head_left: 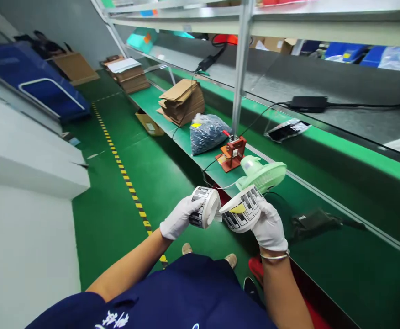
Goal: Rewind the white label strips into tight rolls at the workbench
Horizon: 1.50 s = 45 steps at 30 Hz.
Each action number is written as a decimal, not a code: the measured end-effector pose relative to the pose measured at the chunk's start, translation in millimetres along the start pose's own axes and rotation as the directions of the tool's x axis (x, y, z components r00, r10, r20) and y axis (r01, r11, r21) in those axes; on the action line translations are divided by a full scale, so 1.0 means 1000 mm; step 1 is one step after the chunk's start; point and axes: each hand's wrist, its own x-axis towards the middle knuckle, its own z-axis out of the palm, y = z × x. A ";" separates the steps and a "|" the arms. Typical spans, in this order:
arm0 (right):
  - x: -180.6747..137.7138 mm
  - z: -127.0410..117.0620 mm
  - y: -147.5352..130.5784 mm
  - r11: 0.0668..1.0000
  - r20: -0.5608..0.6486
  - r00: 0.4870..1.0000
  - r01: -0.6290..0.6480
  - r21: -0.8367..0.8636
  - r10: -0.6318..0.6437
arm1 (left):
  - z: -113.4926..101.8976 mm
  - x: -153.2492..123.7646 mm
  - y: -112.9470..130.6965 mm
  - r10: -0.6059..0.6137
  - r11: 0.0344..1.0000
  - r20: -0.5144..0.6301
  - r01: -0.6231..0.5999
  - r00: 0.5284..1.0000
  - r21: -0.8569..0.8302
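Note:
Both my hands wear white gloves. My left hand (178, 217) grips a small roll of printed labels (205, 207). A label strip runs from it to a larger roll (241, 209), which my right hand (270, 225) holds from below. Both rolls hang in the air just in front of the green workbench (323, 256), near a small pale green fan (263, 174).
On the bench stand a red-brown fixture (233, 153), a bag of dark parts (207, 131), stacked cardboard (182, 101) and a black pouch (314, 223). A metal post (240, 68) rises behind the fixture. The green floor with a yellow-black line (124, 173) lies left.

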 end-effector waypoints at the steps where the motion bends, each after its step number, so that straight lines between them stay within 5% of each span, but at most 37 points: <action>1: 0.007 0.012 0.009 1.000 0.032 0.999 -0.026 -0.014 0.027 | -0.014 -0.001 0.002 0.001 1.000 -0.016 -0.001 1.000 -0.012; 11: 0.081 0.161 0.139 0.951 0.178 0.954 -0.197 -0.238 0.242 | -0.192 -0.006 0.040 0.091 0.990 0.059 -0.083 0.994 -0.115; 16: 0.125 0.247 0.204 0.890 0.375 0.847 -0.218 -0.400 0.376 | -0.288 -0.003 0.067 0.187 0.973 0.087 -0.173 0.978 -0.150; 21: 0.174 0.311 0.253 0.792 0.360 0.770 -0.289 -0.538 0.526 | -0.366 0.004 0.081 0.190 0.964 -0.028 -0.192 0.981 -0.186; 29: 0.280 0.382 0.308 0.706 0.336 0.706 -0.322 -0.631 0.623 | -0.457 0.051 0.099 0.200 0.943 -0.282 -0.263 0.938 -0.206; 34: 0.382 0.410 0.334 0.726 0.340 0.711 -0.343 -0.596 0.615 | -0.513 0.107 0.124 0.131 0.929 -0.425 -0.260 0.896 -0.262; 39: 0.478 0.454 0.346 0.694 0.302 0.696 -0.384 -0.609 0.651 | -0.568 0.157 0.165 0.168 0.961 -0.584 -0.264 0.794 -0.082; 42: 0.516 0.477 0.350 0.692 0.317 0.698 -0.350 -0.631 0.642 | -0.592 0.181 0.184 0.146 0.954 -0.659 -0.281 0.738 -0.103; 45: 0.539 0.492 0.355 0.728 0.319 0.737 -0.327 -0.603 0.596 | -0.615 0.201 0.197 0.145 0.927 -0.640 -0.329 0.755 -0.178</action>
